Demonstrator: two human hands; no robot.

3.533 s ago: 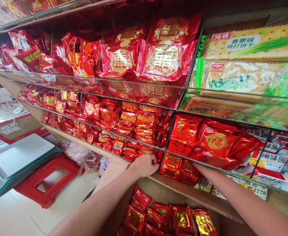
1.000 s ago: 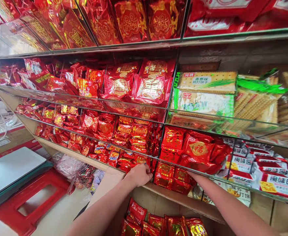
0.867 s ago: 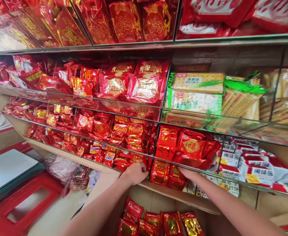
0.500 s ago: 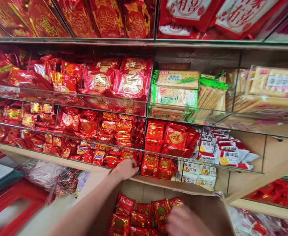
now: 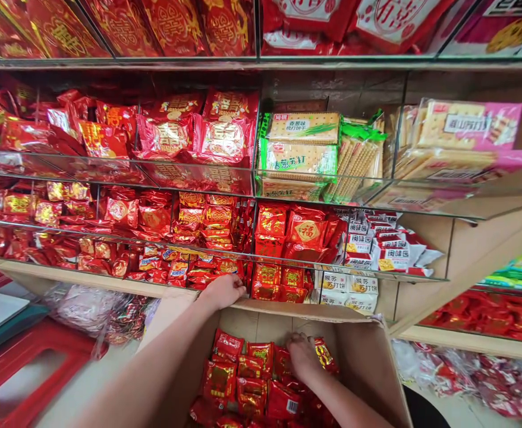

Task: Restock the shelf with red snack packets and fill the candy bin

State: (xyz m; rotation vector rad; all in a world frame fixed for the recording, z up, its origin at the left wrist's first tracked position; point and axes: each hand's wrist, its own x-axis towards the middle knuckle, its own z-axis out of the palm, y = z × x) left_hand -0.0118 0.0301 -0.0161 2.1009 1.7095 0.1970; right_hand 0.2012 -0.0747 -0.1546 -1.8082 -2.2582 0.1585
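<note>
A cardboard box (image 5: 363, 351) stands open against the shelf, holding several red and gold snack packets (image 5: 252, 395) in rough rows. My left hand (image 5: 223, 291) is at the far rim of the box, by the bottom shelf's front edge, its fingers closed over the rim. Inside the box, toward the back, is my right hand (image 5: 303, 353). Its fingers are bent down around a red snack packet (image 5: 282, 361), their tips partly hidden. Another packet (image 5: 326, 355) leans just right of that hand. Similar red packets (image 5: 267, 279) sit in the bottom shelf compartment beyond the rim.
Shelves with clear dividers hold red-wrapped sweets (image 5: 163, 214), green-edged cracker packs (image 5: 303, 157), and white biscuit packs (image 5: 348, 288). A red stool (image 5: 24, 368) stands at lower left. Plastic bags (image 5: 87, 312) lie under the shelf. More bagged goods (image 5: 479, 374) are at lower right.
My right hand has moved up and left, deeper into the box among the packets. The left hand keeps its place on the rim. The view has shifted slightly.
</note>
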